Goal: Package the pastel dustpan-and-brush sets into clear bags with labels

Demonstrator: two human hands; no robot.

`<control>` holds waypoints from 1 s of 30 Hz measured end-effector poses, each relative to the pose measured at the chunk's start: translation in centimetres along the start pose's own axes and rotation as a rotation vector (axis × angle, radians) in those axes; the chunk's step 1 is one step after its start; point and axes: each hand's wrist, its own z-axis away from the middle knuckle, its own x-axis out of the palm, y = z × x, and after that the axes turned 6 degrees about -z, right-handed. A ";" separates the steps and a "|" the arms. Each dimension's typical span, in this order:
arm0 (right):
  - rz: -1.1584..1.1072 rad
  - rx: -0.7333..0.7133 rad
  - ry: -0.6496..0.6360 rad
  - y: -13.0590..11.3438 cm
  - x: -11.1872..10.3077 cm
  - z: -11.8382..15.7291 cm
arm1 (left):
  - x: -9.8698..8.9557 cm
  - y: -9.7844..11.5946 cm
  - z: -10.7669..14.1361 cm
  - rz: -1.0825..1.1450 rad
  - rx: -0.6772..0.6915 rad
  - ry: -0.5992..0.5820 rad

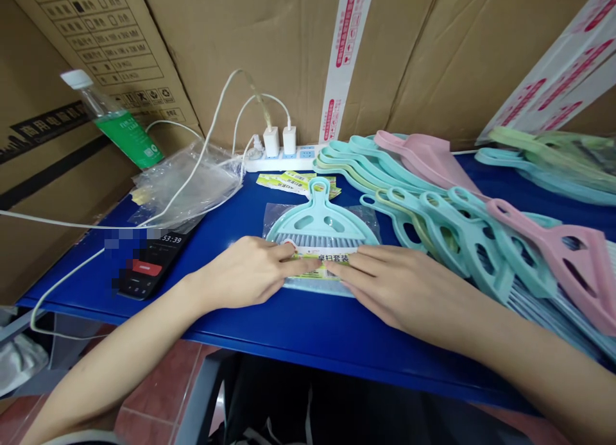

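A teal brush and dustpan set [319, 219] lies on the blue table with its handle pointing away from me, a clear plastic bag [369, 222] around or under it. Across its lower part runs a yellow-green label [332, 259] with dark print. My left hand [248, 268] rests on the label's left side, index finger stretched along it. On the right side, my right hand [389, 281] lies over the label with its fingers extended flat. The two index fingertips nearly meet at the middle of the label.
Teal, green and pink brushes [447, 240] and dustpans [428, 156] pile at the right. Behind are a power strip [308, 156] with chargers and spare labels [289, 183]. Plastic bags [187, 182], a bottle [128, 134], a phone [154, 262] and white cables occupy the left.
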 end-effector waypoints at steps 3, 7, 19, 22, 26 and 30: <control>-0.027 0.021 -0.016 0.0 0.0 0.1 | 0.0 -0.1 0.0 0.004 0.006 0.012; -0.055 0.039 -0.008 0.1 -0.1 0.1 | 0.1 -0.2 0.0 0.003 0.015 0.024; -0.063 0.056 0.016 0.0 0.0 0.1 | -0.4 -0.3 -0.2 0.012 0.005 0.014; -0.064 0.051 0.021 0.2 -0.1 0.2 | -0.4 -0.5 -0.1 0.019 -0.001 0.037; -0.080 0.047 0.037 0.5 -0.4 0.3 | -0.5 -0.9 0.1 0.053 -0.024 0.074; -0.084 0.056 0.034 1.1 -0.7 0.5 | -0.6 -1.3 0.3 0.143 -0.055 0.091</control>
